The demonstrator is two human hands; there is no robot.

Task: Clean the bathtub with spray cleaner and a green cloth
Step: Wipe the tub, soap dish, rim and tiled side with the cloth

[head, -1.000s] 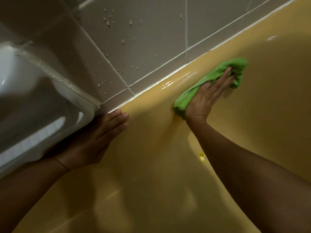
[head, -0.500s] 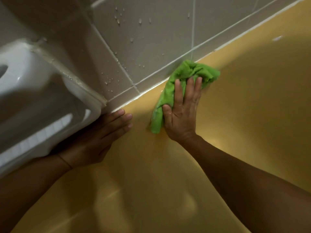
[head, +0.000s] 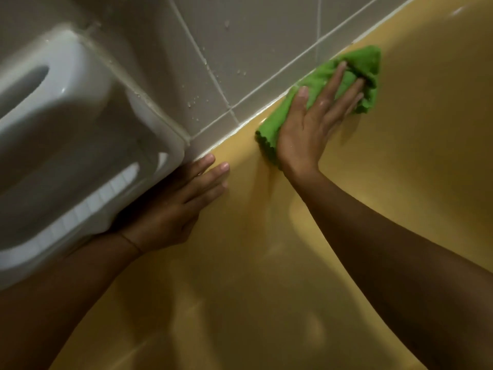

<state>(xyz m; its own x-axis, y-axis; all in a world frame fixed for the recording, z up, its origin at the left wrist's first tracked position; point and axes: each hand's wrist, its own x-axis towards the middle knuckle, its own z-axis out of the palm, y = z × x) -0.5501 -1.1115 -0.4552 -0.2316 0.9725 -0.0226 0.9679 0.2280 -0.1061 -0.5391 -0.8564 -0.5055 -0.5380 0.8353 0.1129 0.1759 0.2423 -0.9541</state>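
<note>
Along yellow bathtub (head: 400,182) rim, right hand (head: 312,124) pressing green cloth (head: 365,62)

The right hand (head: 312,124) presses the green cloth (head: 322,78) flat on the yellow bathtub (head: 413,156) rim below the tiles (head: 253,49); the left hand (head: 173,206) rests open beside a white sink (head: 80,145).

The yellow bathtub (head: 266,263) carries a crumpled green cloth (head: 318,80) at its rim.

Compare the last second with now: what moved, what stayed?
The right hand, pressing the green cloth flat on the bathtub below the tiles, swept left, then partly back right. Nothing gripped or released. The left hand stayed flat on the bathtub beside the white fixture.
</note>
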